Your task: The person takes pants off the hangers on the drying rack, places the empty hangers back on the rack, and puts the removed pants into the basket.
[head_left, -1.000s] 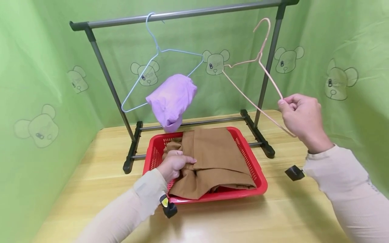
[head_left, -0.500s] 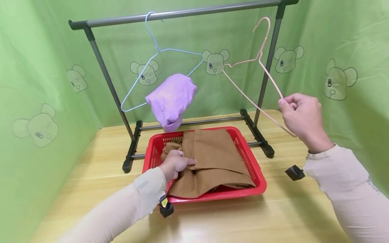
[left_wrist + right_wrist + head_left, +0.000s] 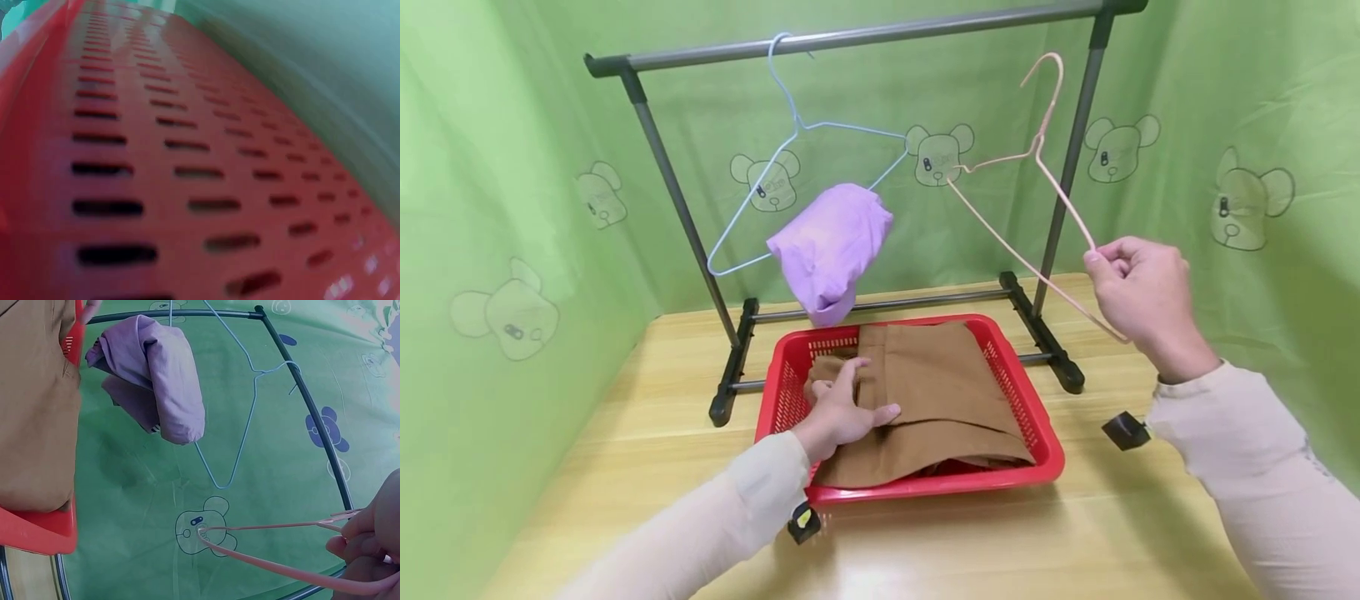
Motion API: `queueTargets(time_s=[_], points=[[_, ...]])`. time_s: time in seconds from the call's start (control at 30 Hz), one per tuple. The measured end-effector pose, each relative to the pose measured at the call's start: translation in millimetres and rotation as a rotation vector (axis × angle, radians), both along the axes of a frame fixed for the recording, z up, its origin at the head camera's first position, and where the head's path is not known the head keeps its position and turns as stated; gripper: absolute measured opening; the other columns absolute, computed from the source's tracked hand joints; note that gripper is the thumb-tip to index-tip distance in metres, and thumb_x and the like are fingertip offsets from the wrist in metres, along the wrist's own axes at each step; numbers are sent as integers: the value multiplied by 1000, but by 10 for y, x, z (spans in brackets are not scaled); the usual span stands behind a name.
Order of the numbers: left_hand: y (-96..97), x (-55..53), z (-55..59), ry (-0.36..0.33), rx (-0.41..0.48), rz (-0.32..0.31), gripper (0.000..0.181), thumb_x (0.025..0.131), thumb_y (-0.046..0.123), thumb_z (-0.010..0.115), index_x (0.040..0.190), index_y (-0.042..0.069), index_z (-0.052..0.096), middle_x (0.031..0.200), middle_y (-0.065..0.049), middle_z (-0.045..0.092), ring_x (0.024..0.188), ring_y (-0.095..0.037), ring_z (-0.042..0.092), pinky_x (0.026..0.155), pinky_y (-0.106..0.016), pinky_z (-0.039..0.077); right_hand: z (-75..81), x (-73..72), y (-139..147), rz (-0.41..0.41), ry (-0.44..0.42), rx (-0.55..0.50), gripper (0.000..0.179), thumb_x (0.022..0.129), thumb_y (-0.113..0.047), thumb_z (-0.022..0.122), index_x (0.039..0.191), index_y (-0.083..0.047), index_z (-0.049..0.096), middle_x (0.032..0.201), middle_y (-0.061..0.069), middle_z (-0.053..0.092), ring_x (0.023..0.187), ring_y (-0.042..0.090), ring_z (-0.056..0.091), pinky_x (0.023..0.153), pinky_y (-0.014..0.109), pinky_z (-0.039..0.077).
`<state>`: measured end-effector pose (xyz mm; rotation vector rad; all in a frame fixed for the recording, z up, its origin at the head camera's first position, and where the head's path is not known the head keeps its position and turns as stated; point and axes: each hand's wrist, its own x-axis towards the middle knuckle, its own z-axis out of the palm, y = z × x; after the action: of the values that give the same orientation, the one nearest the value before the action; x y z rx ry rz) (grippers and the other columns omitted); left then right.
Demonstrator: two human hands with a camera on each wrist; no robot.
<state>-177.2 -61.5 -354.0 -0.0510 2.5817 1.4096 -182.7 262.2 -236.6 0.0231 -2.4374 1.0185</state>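
My right hand (image 3: 1142, 292) pinches one sloping arm of a pink wire hanger (image 3: 1000, 237), holding it up at the right with its hook on top. In the right wrist view the hanger (image 3: 269, 565) runs out from the curled fingers. My left hand (image 3: 838, 417) is over a folded brown garment (image 3: 940, 367), thumb and a finger spread apart along its stitched band. The garment lies in a red plastic basket (image 3: 1051, 442). Only the basket's slotted wall (image 3: 156, 187) shows in the left wrist view; the hand itself is hidden there.
A grey metal clothes rack (image 3: 880, 35) stands behind the basket on the wooden table (image 3: 940, 542). From its bar hangs a blue hanger (image 3: 733, 221), with a folded purple cloth (image 3: 831, 246) over its lower wire. Green curtains (image 3: 1247, 308) surround the table.
My left hand has spread its thumb and finger, where before it was more closed with one digit extended on the brown garment. My right hand keeps its pinch on the hanger, almost unmoved.
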Motion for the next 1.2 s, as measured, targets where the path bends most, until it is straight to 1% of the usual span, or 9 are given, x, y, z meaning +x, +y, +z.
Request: queueTargets(time_s=[0.1, 0.17, 0.23, 0.5, 0.67, 0.83, 0.93, 1.1, 1.2], points=[[-7, 34, 16, 6, -115, -126, 65, 80, 39, 79, 137, 31, 50, 138, -29, 23, 124, -45, 29, 99, -56, 35, -18, 8, 15, 6, -1, -8, 30, 100, -22, 52, 106, 4, 64, 65, 5, 55, 51, 15, 42, 41, 28, 34], [1, 44, 26, -3, -190, -175, 62, 81, 43, 77, 136, 31, 53, 136, -28, 24, 120, -45, 32, 98, -57, 35, -23, 13, 19, 2, 3, -9, 29, 100, -22, 52, 106, 3, 65, 64, 5, 55, 50, 15, 42, 41, 27, 34], [17, 47, 29, -3, -257, -202, 61, 81, 46, 76, 136, 31, 55, 135, -28, 26, 115, -45, 36, 96, -56, 36, -25, 16, 23, -4, 7, -8, 29, 100, -22, 52, 106, 3, 65, 64, 5, 55, 51, 15, 43, 41, 27, 35], [63, 34, -29, 13, -380, -240, 62, 80, 49, 75, 136, 32, 55, 142, -29, 23, 120, -47, 30, 97, -56, 35, -29, 10, 18, -13, 21, 4, 29, 99, -22, 53, 105, 4, 66, 63, 1, 56, 51, 14, 44, 45, 27, 35], [81, 28, -51, 2, -443, -249, 62, 81, 51, 73, 138, 34, 53, 140, -26, 24, 115, -49, 32, 96, -56, 34, -42, -3, -9, 2, 26, -1, 27, 99, -20, 53, 105, 3, 66, 62, 1, 54, 49, 12, 43, 41, 26, 34], [99, 29, -84, 9, -487, -281, 63, 81, 52, 72, 138, 32, 53, 134, -26, 31, 114, -44, 32, 94, -56, 32, -52, 6, -24, 14, 13, -11, 27, 99, -19, 53, 106, 4, 65, 63, 2, 55, 49, 12, 43, 39, 26, 35], [91, 20, -101, 2, -513, -319, 63, 83, 53, 69, 140, 32, 51, 134, -25, 36, 119, -41, 30, 98, -58, 28, -54, 9, -35, 16, 11, -11, 27, 100, -20, 52, 106, 3, 65, 64, 2, 55, 49, 13, 44, 40, 26, 35], [58, -1, -107, -20, -549, -366, 64, 85, 57, 64, 143, 34, 48, 138, -18, 45, 130, -39, 24, 104, -64, 20, -40, -9, -67, 7, 34, -22, 27, 99, -21, 53, 105, 2, 66, 63, 1, 55, 50, 13, 44, 42, 26, 36], [42, -12, -110, -28, -539, -371, 64, 85, 58, 64, 142, 34, 48, 138, -17, 46, 129, -39, 25, 103, -63, 23, -25, -19, -79, -9, 49, -26, 27, 99, -20, 53, 104, 2, 66, 62, -1, 55, 50, 12, 45, 44, 25, 37]])
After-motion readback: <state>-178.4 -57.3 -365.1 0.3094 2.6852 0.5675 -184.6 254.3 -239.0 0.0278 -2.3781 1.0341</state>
